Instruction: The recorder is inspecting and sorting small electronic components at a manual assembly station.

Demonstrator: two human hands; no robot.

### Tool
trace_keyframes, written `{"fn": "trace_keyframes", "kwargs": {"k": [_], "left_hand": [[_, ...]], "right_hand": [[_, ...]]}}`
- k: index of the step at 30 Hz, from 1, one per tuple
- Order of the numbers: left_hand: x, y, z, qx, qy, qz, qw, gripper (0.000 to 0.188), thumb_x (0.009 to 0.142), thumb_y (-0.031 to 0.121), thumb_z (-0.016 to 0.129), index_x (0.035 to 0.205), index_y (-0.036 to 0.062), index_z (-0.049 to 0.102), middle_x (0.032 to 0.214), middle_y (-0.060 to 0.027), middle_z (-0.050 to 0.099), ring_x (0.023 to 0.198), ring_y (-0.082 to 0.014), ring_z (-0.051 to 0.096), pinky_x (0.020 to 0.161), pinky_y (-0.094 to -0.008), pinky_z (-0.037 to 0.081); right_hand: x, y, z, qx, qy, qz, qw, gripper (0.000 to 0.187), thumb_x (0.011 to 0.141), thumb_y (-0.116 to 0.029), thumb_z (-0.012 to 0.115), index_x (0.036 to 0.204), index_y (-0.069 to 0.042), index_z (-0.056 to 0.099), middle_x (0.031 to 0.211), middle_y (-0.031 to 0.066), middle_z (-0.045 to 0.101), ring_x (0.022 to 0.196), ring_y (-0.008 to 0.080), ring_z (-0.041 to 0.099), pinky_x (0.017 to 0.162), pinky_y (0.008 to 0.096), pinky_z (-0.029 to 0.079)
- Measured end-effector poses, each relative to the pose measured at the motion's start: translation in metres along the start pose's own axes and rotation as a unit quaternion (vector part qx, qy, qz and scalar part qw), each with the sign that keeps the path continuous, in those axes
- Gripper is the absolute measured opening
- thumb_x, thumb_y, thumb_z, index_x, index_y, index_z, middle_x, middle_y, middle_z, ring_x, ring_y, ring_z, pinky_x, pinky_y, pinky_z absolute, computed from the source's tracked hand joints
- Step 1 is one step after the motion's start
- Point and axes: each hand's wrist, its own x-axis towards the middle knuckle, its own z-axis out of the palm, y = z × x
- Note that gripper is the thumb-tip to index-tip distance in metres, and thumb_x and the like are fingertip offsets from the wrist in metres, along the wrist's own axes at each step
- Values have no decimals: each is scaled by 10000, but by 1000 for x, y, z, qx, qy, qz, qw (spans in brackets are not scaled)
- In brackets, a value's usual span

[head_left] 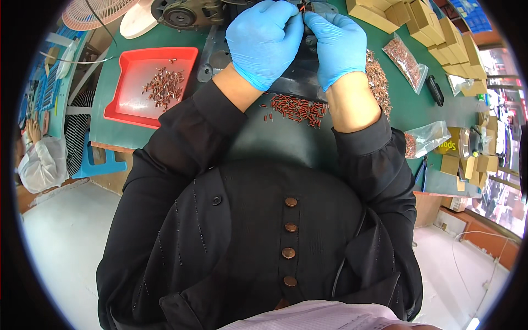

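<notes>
Both my hands wear blue gloves and meet at the top of the view, over a dark metal machine (297, 85). My left hand (264, 44) is closed, thumb and fingers pinched together. Beside it, my right hand (341, 47) is closed as well, its fingertips pinched close to the left ones. A tiny red-orange part (302, 7) shows between the fingertips; which hand grips it I cannot tell. Just below the machine lies a pile of small red parts with metal ends (300, 110). More small reddish and metallic parts (378, 82) are heaped beside my right wrist.
A red tray (126, 118) with loose small parts stands at left on the green table (258, 146). Bagged parts (404, 58), another bag (432, 137), a black tool (434, 89) and cardboard boxes (426, 25) lie at right. Another person's hand (34, 130) shows at far left.
</notes>
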Motion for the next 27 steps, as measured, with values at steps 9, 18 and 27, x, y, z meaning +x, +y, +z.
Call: {"fn": "trace_keyframes", "kwargs": {"k": [9,18,27], "left_hand": [[-2,7,-10,3,-8,12,1000,29,756,21,630,763,36,606,695,-134,575,628,-305,577,566,-354,459],[-55,-58,-107,8,-172,-166,971,133,797,153,649,858,35,645,733,-107,627,621,-181,605,602,-294,474],[-84,-113,-184,268,-255,-285,884,146,817,107,645,934,23,667,774,-70,666,690,-110,616,665,-254,488]], "right_hand": [[-17,-6,-12,60,-14,66,996,165,813,-118,677,888,21,632,722,46,626,584,92,544,544,221,435],[-63,4,-130,-218,-71,77,970,143,825,-104,650,933,-11,650,777,25,628,661,84,550,616,205,442],[-96,41,-152,-538,-78,-3,840,156,766,-126,689,904,-54,682,782,99,663,667,177,628,661,294,504]]}}
